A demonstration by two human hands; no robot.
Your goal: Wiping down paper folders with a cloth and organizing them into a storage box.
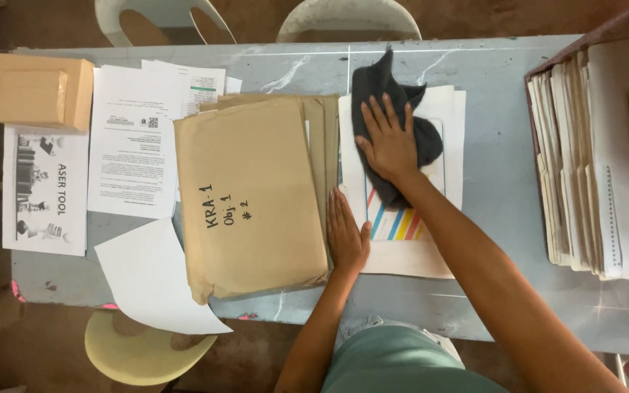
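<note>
Right hand (389, 138) spread flat, pressing dark cloth (394, 135) onto striped sheet (402, 218) beneath; cloth's long axis running away from the wrist, tip pointing far. Left hand (345, 236) open, flat, fingers together, just right of envelope stack (252, 196), touching its edge.

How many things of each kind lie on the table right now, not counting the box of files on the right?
Brown envelope stack: 1
Dark cloth, under the right hand: 1
Striped sheet, beside the left hand: 1
Cardboard box: 1
Loose printed or blank papers: at least 4
Total: at least 8
</note>
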